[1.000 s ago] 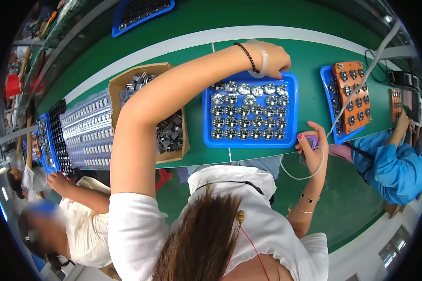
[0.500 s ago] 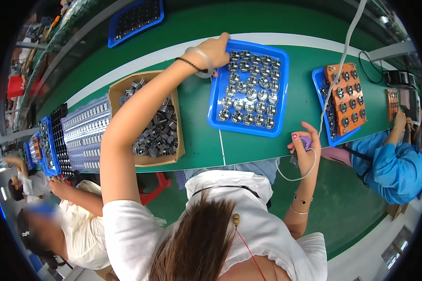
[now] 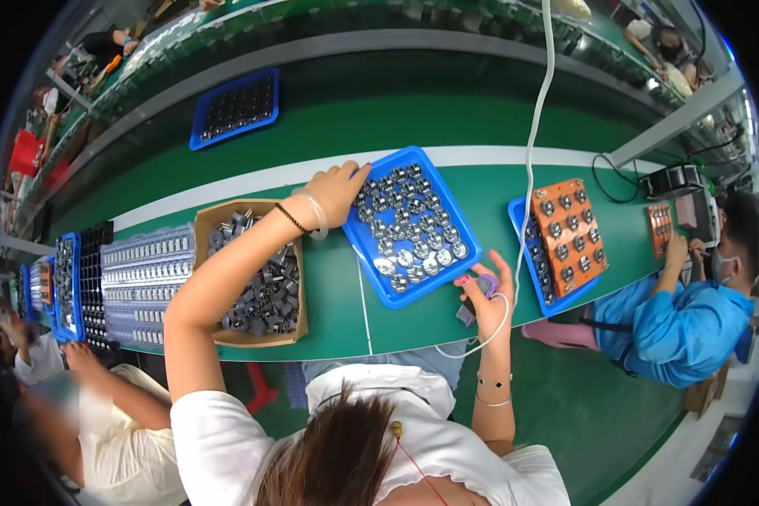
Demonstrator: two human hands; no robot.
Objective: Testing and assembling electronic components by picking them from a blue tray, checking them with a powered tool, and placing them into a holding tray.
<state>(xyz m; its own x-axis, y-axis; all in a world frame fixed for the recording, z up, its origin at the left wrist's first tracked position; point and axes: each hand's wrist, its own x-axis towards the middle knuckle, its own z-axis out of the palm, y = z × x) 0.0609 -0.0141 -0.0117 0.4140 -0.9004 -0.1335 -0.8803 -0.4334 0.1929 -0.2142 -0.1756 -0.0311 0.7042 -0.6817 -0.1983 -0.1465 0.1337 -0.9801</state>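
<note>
My left hand grips the upper left rim of a blue plastic tray. Rows of round, shiny metal parts fill the tray, which lies slanted over the green bench. Just off its lower right corner is my right hand, fingers partly curled. Something purple shows among those fingers, with a small dark grey piece below it; how they are held is partly hidden. A white cord loops around this hand.
A cardboard box of dark grey parts stands left, beside clear plastic trays. To the right, an orange plate with round parts rests on another blue tray. A white cable hangs down. Co-workers sit either side.
The blue tray has turned, its upper end swinging left and its lower end right, with my left hand still on its rim. My head view has shifted, showing more of the far bench.
</note>
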